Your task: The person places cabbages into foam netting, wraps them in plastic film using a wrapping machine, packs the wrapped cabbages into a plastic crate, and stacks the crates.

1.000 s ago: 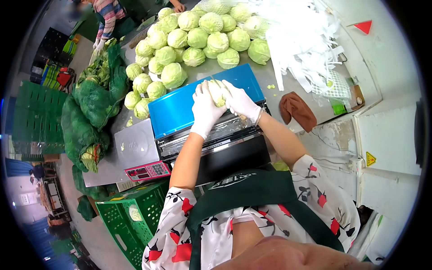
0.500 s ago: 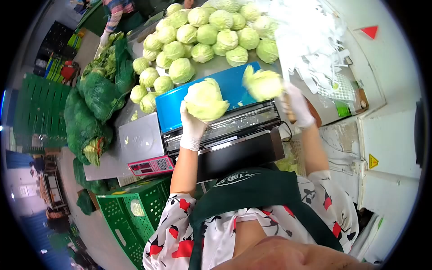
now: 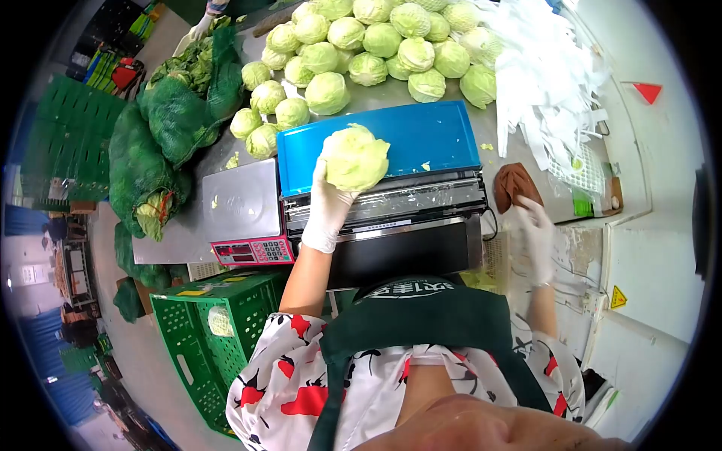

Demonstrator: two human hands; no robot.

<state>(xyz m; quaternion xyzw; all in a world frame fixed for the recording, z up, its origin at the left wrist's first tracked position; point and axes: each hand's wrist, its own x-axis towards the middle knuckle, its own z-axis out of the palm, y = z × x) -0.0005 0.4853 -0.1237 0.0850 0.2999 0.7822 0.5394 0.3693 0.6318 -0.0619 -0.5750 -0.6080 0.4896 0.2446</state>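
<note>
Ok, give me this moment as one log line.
left hand: holding cabbage over blue tray | right hand: open, nothing visible in it, near brown cloth | other cabbages: piled beyond tray

That cabbage point(image 3: 355, 156) is a rounded head, pale yellow-green, its outer leaves crinkled and ruffled loose along the right edge; it sits in the white-gloved left hand point(image 3: 328, 207), over the blue panel point(image 3: 432, 135), and I can't tell from here whether they touch
</note>
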